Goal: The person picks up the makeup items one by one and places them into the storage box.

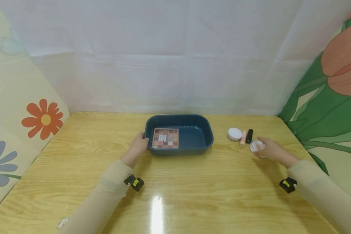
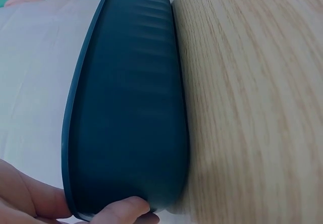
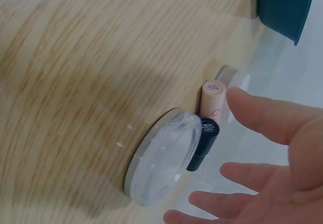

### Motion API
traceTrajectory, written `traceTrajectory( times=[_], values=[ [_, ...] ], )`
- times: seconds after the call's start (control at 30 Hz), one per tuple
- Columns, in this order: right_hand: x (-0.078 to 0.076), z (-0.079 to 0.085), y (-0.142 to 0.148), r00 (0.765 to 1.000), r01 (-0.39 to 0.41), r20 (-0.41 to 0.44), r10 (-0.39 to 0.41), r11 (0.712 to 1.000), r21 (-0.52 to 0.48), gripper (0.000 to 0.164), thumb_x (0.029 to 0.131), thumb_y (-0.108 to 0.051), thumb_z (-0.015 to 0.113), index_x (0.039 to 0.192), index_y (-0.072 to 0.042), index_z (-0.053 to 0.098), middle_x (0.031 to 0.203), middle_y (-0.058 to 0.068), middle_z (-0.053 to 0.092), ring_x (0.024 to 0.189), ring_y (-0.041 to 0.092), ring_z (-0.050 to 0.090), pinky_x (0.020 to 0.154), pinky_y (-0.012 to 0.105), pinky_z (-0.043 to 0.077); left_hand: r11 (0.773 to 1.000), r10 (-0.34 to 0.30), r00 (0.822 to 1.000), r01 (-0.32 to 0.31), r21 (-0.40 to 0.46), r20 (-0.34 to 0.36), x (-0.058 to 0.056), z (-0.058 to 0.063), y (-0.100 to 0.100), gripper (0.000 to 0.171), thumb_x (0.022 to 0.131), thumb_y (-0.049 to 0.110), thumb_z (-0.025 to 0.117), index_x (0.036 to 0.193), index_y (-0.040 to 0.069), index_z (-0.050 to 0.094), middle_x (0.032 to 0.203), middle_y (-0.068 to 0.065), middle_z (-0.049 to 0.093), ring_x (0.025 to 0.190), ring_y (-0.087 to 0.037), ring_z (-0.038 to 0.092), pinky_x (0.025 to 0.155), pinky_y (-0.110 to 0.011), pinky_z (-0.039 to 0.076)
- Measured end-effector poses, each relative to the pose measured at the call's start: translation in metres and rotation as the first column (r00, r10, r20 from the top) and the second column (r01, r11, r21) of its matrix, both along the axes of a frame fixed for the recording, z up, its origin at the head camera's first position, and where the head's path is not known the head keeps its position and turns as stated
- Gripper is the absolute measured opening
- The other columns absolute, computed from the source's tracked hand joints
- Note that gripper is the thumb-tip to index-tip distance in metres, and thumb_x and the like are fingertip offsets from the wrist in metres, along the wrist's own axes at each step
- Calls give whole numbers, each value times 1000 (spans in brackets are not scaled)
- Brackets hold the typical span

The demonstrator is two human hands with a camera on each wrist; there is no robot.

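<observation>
A dark blue plastic bin (image 1: 193, 151) stands on the table with an eyeshadow palette (image 1: 165, 138) lying in its left part. My left hand (image 1: 138, 144) grips the bin's left end, fingers and thumb about its wall, as the left wrist view shows too. Over at the right, my right hand (image 1: 270, 149) hovers by a round clear-lidded compact (image 3: 164, 158). Its fingers are spread and hold nothing. Beside that compact lie a black lipstick tube (image 3: 204, 142), a pink lipstick tube (image 3: 212, 100) and a round white-lidded case (image 1: 234, 134).
The wooden table (image 1: 181, 191) reaches back to a white cloth (image 1: 175, 65). Panels printed with flowers stand at both sides. A small white scrap (image 1: 62, 223) lies at the table's near left. Light glares on the table's front.
</observation>
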State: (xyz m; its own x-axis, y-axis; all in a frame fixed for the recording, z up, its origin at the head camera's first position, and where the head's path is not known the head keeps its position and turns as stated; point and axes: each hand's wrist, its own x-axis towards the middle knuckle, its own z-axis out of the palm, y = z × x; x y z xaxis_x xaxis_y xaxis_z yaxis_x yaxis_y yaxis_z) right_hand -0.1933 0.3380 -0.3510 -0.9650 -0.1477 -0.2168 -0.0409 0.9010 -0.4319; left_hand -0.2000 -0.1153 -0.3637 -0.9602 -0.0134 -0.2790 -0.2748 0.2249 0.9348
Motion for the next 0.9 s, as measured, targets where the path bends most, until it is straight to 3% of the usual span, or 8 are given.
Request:
traceTrajectory(
  times=[0.23, 0.47, 0.9],
  values=[
    [-4, -6, 5, 1000, -12, -9, 12, 1000, -5, 77, 85, -11, 69, 131, 31, 24, 131, 52, 28, 119, 65, 30, 99, 70, 31, 1000, 5, 1000, -4, 22, -10, -1, -2, 0, 46, 102, 1, 25, 145, -16, 19, 148, -33, 27, 137, -41, 30, 112, -50, 32],
    [-4, -9, 5, 999, 8, 44, -5, 998, -67, 80, 88, -13, 65, 133, 32, 16, 132, 55, 19, 122, 67, 22, 103, 71, 23, 1000, 4, 1000, -4, 15, -14, -1, -3, 0, 46, 102, 2, 25, 145, -15, 20, 147, -32, 29, 136, -40, 32, 111, -49, 33],
    [-13, -19, 11, 1000, -18, -21, 19, 999, 33, 78, 83, -9, 69, 124, 36, 22, 124, 57, 28, 115, 67, 33, 100, 68, 32, 1000, 4, 1000, -4, 17, -2, 0, -2, 1, 47, 102, 3, 25, 146, -14, 19, 148, -32, 27, 138, -41, 29, 112, -50, 32]
  ],
)
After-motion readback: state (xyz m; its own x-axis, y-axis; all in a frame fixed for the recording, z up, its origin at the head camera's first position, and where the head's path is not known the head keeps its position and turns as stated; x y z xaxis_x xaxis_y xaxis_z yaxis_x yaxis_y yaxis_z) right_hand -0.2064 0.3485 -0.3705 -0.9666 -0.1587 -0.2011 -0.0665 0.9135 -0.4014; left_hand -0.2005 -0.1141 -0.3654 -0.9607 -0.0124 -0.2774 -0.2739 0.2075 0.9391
